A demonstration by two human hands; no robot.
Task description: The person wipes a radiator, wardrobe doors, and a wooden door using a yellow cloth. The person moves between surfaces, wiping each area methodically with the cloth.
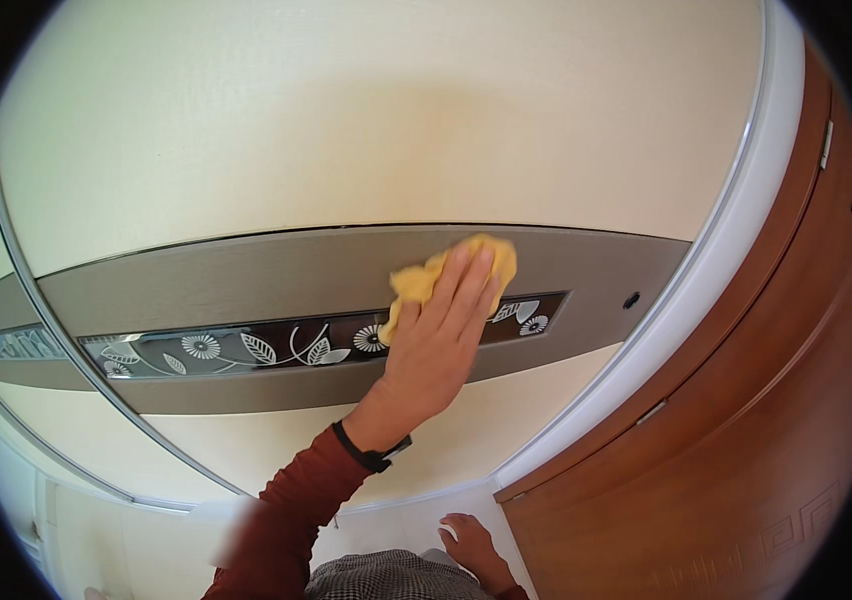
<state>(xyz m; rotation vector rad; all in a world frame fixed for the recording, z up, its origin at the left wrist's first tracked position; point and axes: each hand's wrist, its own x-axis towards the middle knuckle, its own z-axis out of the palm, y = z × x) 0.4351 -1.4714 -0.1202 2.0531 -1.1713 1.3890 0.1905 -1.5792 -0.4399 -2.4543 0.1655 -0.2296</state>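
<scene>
My left hand [437,337] presses a yellow cloth [501,262] flat against the taupe band [306,270] of a cream sliding wardrobe door. Its fingers point up over the cloth, and part of a decorative glass strip [200,352] with white flowers and leaves lies hidden behind the hand. A dark watch [373,450] circles that wrist, below a rust-red sleeve [306,495]. Down at my side, my right hand [473,544] hangs with nothing in it, its thumb apart from the fingers.
A metal door frame [50,319] divides this panel from another at left. To the right stand a white jamb [696,277] and a brown wooden door [756,465] with hinges. A small round dark fitting [631,300] sits on the band. Pale floor [388,521] shows below.
</scene>
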